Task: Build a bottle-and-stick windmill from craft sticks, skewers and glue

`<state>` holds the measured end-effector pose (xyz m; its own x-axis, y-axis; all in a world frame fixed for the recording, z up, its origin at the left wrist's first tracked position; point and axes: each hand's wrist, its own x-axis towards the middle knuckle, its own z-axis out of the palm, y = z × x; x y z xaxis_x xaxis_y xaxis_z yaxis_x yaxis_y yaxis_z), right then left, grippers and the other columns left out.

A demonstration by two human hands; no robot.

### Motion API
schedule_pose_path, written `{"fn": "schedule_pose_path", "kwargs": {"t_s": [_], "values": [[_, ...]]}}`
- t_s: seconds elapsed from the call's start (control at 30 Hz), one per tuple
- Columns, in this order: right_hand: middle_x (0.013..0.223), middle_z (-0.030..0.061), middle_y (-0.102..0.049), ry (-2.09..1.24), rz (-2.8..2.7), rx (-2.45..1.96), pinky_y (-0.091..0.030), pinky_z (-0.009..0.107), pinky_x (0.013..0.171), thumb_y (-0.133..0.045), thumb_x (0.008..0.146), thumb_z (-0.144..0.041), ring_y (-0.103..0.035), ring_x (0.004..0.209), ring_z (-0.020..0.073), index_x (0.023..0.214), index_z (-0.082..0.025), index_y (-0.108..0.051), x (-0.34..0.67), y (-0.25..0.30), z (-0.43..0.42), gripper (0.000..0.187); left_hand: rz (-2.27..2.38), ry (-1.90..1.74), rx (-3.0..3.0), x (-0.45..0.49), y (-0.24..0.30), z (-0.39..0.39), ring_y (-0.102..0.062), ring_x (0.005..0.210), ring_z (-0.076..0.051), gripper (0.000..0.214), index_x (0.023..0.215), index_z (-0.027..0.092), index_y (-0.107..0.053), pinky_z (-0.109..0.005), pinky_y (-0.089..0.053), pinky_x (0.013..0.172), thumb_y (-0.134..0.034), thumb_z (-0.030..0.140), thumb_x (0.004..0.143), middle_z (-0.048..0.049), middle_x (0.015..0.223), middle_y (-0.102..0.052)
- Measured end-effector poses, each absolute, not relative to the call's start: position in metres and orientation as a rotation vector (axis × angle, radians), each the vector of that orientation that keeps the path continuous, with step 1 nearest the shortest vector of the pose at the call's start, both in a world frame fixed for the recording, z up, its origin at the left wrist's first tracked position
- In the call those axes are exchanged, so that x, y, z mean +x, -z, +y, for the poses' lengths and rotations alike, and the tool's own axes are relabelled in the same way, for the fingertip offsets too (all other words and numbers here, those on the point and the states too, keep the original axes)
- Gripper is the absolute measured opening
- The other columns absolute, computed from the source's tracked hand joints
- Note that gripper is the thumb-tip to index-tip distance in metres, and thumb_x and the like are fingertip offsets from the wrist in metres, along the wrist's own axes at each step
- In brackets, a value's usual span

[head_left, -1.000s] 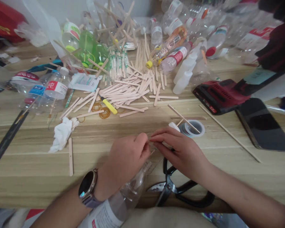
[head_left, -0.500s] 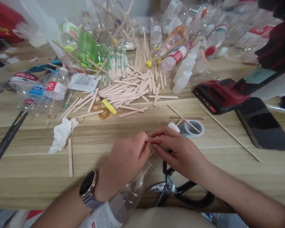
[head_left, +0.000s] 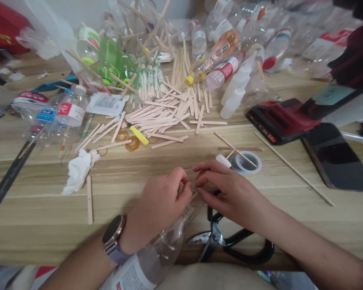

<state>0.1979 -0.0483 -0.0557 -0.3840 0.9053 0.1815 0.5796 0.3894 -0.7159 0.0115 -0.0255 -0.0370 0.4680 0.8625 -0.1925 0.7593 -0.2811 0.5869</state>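
Observation:
My left hand [head_left: 163,201] is closed in a pinch above the neck of a clear plastic bottle [head_left: 161,251]. Between its thumb and forefinger runs a thin thread [head_left: 191,186], pale and hard to make out. Facing it, my right hand [head_left: 231,191] has thumb and fingers bent close together at the other end of the strand. The bottle lies slanted beneath my left forearm, its label low in view. Black-handled scissors [head_left: 214,237] rest on the table below my right hand, blades parted. Just beyond that hand sits a small spool [head_left: 255,161] with a wooden stick across it.
Wooden craft sticks [head_left: 166,114] lie heaped at the middle back, with a yellow-handled tool [head_left: 139,135] and rubber bands [head_left: 132,143] before them. A red-black power tool [head_left: 281,121] and a phone [head_left: 339,157] stand right. Crumpled tissue [head_left: 77,171] lies left; several bottles crowd behind.
My right hand has moved slightly right, away from the left fingertips, so a small gap with the thin thread now shows between them. The left hand has barely moved.

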Motion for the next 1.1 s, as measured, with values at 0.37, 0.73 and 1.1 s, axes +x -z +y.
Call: {"fn": "schedule_pose_path", "kwargs": {"t_s": [0.37, 0.73, 1.1], "values": [[0.110, 0.0100, -0.063, -0.811, -2.110, -1.189, -0.059, 0.030, 0.073, -0.052, 0.084, -0.008, -0.068, 0.095, 0.0191, 0.078, -0.020, -0.057, 0.201, 0.059, -0.051, 0.014, 1.271, -0.297, 1.913, 0.012, 0.046, -0.025, -0.049, 0.051, -0.012, 0.009, 0.078, 0.021, -0.048, -0.025, -0.030, 0.052, -0.046, 0.017, 0.086, 0.0064, 0.060, -0.055], [0.110, 0.0119, -0.065, -0.777, -2.165, -1.160, -0.059, 0.033, 0.078, -0.053, 0.088, -0.011, -0.068, 0.098, 0.0206, 0.080, -0.020, -0.060, 0.203, 0.053, -0.048, 0.013, 1.281, -0.326, 1.913, 0.010, 0.045, -0.027, -0.057, 0.061, -0.013, 0.009, 0.082, 0.021, -0.051, -0.025, -0.035, 0.055, -0.047, 0.019, 0.089, 0.0032, 0.071, -0.064], [0.109, 0.0111, -0.067, -0.736, -2.187, -1.201, -0.059, 0.035, 0.080, -0.057, 0.087, -0.011, -0.069, 0.099, 0.0216, 0.089, -0.021, -0.060, 0.203, 0.052, -0.048, 0.010, 1.290, -0.346, 1.892, 0.012, 0.045, -0.027, -0.051, 0.055, -0.013, 0.010, 0.078, 0.021, -0.049, -0.025, -0.032, 0.053, -0.047, 0.019, 0.088, 0.0045, 0.065, -0.059]]}}
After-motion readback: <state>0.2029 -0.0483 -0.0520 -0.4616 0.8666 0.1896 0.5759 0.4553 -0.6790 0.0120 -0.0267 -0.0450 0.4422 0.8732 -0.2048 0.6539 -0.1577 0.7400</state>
